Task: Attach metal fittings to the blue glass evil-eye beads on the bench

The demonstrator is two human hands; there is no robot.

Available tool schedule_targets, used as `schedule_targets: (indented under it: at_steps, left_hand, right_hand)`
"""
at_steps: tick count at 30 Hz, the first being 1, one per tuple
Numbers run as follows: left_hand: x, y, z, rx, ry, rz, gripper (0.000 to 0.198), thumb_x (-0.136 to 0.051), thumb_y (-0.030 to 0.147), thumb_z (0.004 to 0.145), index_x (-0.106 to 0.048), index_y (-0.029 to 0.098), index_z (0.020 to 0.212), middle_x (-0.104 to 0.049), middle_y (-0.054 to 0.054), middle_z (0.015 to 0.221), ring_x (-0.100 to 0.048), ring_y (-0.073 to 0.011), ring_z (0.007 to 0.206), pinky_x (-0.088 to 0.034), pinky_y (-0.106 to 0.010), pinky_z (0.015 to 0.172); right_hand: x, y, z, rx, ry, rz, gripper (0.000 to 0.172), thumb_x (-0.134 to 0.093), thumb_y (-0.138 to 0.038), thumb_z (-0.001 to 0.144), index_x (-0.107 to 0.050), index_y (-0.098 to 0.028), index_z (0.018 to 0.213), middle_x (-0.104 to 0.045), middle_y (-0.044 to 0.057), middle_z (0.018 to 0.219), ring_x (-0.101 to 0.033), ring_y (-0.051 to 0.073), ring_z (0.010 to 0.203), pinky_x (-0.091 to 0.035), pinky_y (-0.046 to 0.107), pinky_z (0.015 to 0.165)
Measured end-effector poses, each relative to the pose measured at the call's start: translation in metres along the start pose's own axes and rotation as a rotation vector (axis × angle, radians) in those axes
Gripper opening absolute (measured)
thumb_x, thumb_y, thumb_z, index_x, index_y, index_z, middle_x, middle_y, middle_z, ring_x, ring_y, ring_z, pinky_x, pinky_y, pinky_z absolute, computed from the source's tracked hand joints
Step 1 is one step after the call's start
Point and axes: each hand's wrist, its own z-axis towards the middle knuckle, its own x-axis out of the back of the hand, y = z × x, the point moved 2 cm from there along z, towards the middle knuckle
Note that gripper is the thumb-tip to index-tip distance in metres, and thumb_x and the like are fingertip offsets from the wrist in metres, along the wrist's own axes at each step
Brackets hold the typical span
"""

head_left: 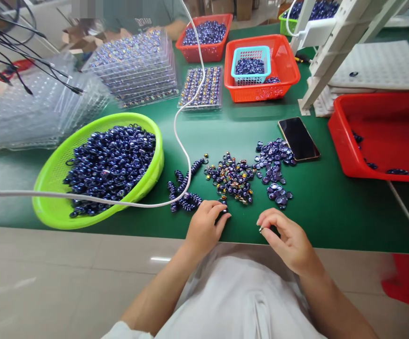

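Observation:
My left hand (206, 225) rests at the table's front edge, its thumb and fingers around a small dark blue piece (224, 208). Between the thumb and fingertips of my right hand (287, 238) is a tiny shiny piece (261, 230), too small to name. Just beyond my left hand lie coiled rows of dark blue rings (190, 201). A pile of gold and blue pieces (234, 179) sits in the middle, and flat dark blue caps (273, 157) lie to its right.
A green basket (40, 200) of dark blue pieces stands left. A white cable (181, 136) crosses the table. A phone (299, 138), red tray (341, 141), red basket (285, 54), clear trays (148, 80) and a metal post (326, 66) stand around. A person (148, 19) is opposite.

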Motion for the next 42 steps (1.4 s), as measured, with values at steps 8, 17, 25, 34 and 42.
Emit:
schedule_targets:
  at_steps: [8, 17, 25, 34, 42]
  left_hand:
    - [-0.001, -0.001, 0.007, -0.034, -0.027, 0.037, 0.012, -0.061, 0.019, 0.091, -0.072, 0.018, 0.093, -0.073, -0.01, 0.089, -0.069, -0.0225, 0.084, -0.058, -0.035, 0.077]
    - [-0.01, 0.024, 0.005, 0.195, -0.052, -0.437, 0.012, -0.066, 0.021, 0.089, -0.075, 0.021, 0.097, -0.079, -0.008, 0.099, -0.075, -0.0207, 0.086, -0.06, -0.031, 0.078]
    - [-0.023, 0.036, 0.013, 0.36, -0.083, -0.643, 0.016, -0.071, 0.02, 0.082, -0.072, 0.018, 0.098, -0.076, -0.006, 0.094, -0.072, -0.0173, 0.08, -0.061, -0.029, 0.077]
    - [-0.023, 0.04, 0.022, 0.582, -0.151, -1.003, 0.019, -0.08, 0.021, 0.075, -0.073, 0.016, 0.091, -0.076, -0.006, 0.094, -0.07, -0.0171, 0.084, -0.059, -0.028, 0.079]
    - [-0.022, 0.04, 0.02, 0.567, -0.21, -1.061, 0.019, -0.081, 0.024, 0.075, -0.077, 0.017, 0.092, -0.075, -0.004, 0.084, -0.069, -0.0158, 0.078, -0.058, -0.027, 0.075]
  right_hand:
    - [-0.007, -0.003, 0.002, 0.012, 0.007, -0.035, 0.009, -0.055, -0.017, 0.093, -0.058, -0.022, 0.086, -0.063, 0.005, 0.092, -0.063, 0.019, 0.089, -0.052, 0.032, 0.079]
    - [-0.014, -0.015, 0.004, 0.25, 0.054, -0.203, 0.015, -0.055, -0.01, 0.09, -0.059, -0.024, 0.094, -0.066, 0.008, 0.116, -0.064, 0.022, 0.109, -0.054, 0.039, 0.09]
    - [-0.015, -0.018, 0.008, 0.322, 0.055, -0.323, 0.019, -0.054, -0.007, 0.088, -0.056, -0.024, 0.097, -0.067, 0.009, 0.111, -0.063, 0.023, 0.108, -0.054, 0.043, 0.09]
    - [-0.012, -0.016, 0.005, 0.331, 0.102, -0.302, 0.022, -0.055, -0.005, 0.088, -0.055, -0.024, 0.099, -0.067, 0.008, 0.111, -0.063, 0.022, 0.106, -0.054, 0.042, 0.089]
    - [-0.003, -0.015, 0.006, 0.178, 0.125, -0.11, 0.014, -0.055, -0.01, 0.092, -0.058, -0.024, 0.095, -0.068, 0.005, 0.104, -0.065, 0.019, 0.099, -0.052, 0.035, 0.086]
